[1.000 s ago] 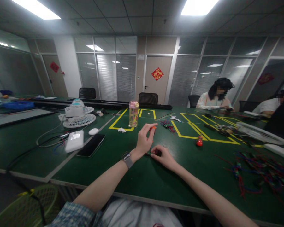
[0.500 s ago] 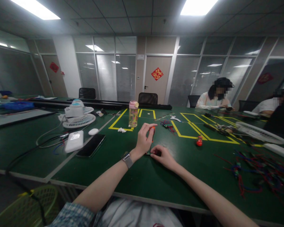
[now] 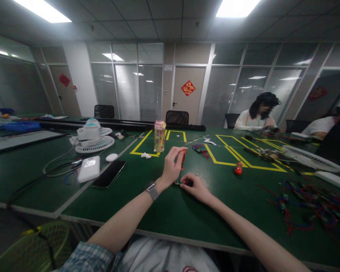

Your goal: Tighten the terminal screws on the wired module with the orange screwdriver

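Observation:
My left hand [image 3: 172,163] is closed around the orange handle of a screwdriver [image 3: 183,160], which stands upright with its thin shaft pointing down. Under its tip lies a small green circuit board [image 3: 176,183] on the green table. With fingers bent and pinched, my right hand [image 3: 195,186] grips the right side of that board and steadies it against the tabletop. The fingers partly cover the board, so its far end is hidden.
A pink-lidded bottle [image 3: 159,136] stands beyond my hands. Left lie a phone [image 3: 109,174], a white power bank [image 3: 89,169] and a fan [image 3: 94,139]. Right are a red figurine [image 3: 238,169] and wired boards [image 3: 308,206]. A person [image 3: 257,113] sits across the table.
The fingers of my left hand have shifted slightly on the screwdriver, and more of its orange handle shows. My right hand and the board stay in place.

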A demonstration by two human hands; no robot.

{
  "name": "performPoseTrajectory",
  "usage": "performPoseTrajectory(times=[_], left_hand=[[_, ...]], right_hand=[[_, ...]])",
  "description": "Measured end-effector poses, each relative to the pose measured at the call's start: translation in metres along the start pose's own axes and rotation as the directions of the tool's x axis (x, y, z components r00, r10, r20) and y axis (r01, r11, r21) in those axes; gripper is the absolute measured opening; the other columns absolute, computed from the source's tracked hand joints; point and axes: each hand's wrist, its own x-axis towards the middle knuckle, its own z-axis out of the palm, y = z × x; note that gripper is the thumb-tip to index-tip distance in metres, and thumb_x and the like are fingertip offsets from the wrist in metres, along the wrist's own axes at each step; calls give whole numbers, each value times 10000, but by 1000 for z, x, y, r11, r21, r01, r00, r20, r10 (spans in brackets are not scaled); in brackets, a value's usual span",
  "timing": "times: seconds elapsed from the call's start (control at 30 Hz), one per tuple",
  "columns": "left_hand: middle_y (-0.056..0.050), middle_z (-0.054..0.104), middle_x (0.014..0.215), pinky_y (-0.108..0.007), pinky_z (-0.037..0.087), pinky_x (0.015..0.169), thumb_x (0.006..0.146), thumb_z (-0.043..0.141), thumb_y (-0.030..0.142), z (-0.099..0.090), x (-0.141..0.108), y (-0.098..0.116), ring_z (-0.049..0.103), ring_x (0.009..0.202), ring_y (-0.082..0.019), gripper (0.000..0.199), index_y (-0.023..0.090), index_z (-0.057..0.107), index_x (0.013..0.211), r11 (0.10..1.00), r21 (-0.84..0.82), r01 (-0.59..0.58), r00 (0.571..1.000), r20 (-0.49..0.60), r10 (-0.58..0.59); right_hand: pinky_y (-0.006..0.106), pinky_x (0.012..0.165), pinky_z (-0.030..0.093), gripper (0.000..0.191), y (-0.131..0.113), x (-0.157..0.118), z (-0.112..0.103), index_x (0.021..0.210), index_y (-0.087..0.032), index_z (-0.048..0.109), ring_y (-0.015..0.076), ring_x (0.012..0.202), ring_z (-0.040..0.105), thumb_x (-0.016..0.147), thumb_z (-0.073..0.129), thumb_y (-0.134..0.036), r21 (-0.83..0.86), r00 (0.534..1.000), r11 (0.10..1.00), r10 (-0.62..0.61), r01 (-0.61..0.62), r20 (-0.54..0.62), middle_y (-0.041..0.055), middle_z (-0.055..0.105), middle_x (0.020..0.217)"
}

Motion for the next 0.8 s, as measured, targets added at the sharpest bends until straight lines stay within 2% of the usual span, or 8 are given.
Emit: performPoseTrajectory(times=[0.17,0.4,0.53,0.63,0.7,0.8], left_hand=[[-44,607,980,-272,436,843,930,444,238,0,-1,2,566,938,-155,218,196,625,1044,1000,-5,10,1000,12,-10],[-57,627,1022,-281,439,860,950,381,209,1,-1,0,578,957,-153,279,194,570,1155,997,-63,43,998,43,-40],[-28,585,894,-267,440,792,888,529,244,1,-1,-2,553,838,-145,195,205,622,1054,999,25,21,1000,-12,-21],[-17,542,865,-259,436,780,836,609,267,0,-1,-1,536,821,-141,167,203,645,987,998,60,14,999,-38,-12],[-25,546,898,-262,435,798,868,561,266,0,-1,-1,541,852,-143,186,207,639,1027,998,51,21,1000,-24,-20],[-45,583,1001,-276,431,848,942,395,223,-1,-1,-1,553,936,-148,281,213,596,1139,1000,9,29,999,14,-29]], right_hand=[[243,627,428,101,0,0,1,805,-153,643,133,659,546,707,623,-142,6,1000,1000,10,-10,-5,4,600,702],[247,635,432,92,-1,0,0,804,-160,642,136,672,552,716,614,-154,14,1000,1000,-6,6,-1,7,604,720],[244,629,431,94,0,0,0,805,-161,640,133,663,546,714,621,-152,7,1000,1000,-5,4,2,3,600,709],[242,628,432,84,0,0,0,797,-159,637,132,662,544,715,619,-150,7,1000,1000,-3,3,-2,5,597,709],[244,629,432,85,-1,0,0,796,-155,638,133,664,544,713,619,-144,5,1000,1000,1,-1,-3,8,598,710],[245,628,433,93,-1,0,0,802,-151,644,134,664,545,714,619,-140,7,1000,1000,3,-3,-1,11,603,712]])
